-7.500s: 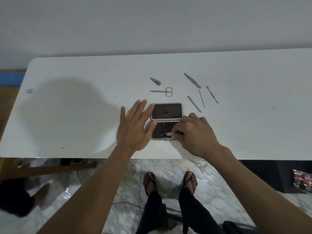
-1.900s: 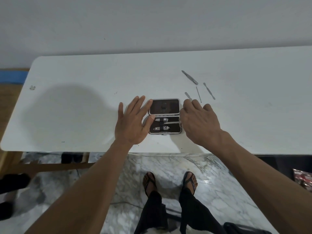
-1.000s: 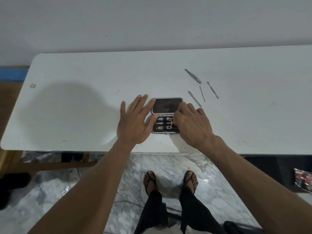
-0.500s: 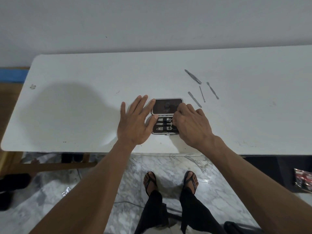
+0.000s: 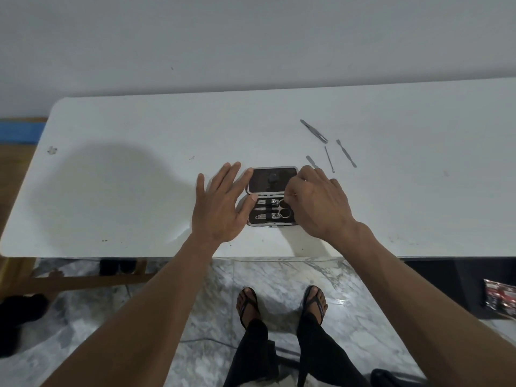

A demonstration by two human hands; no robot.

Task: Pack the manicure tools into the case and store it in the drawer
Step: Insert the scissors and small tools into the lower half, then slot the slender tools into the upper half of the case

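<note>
From my headset view, my left hand [image 5: 220, 210] lies flat with fingers spread, its thumb and forefinger touching the left edge of the open case [image 5: 272, 195] on the white table [image 5: 139, 177]. My right hand [image 5: 318, 205] curls over the case's right end, fingertips pinched at the scissors [image 5: 280, 213] strapped inside. Beyond, four loose tools [image 5: 329, 149] lie apart.

The case [image 5: 272, 195] is laid open on the bench [image 5: 139, 191]; 4 loose tools [image 5: 329, 148] are set behind it, rightward.
</note>
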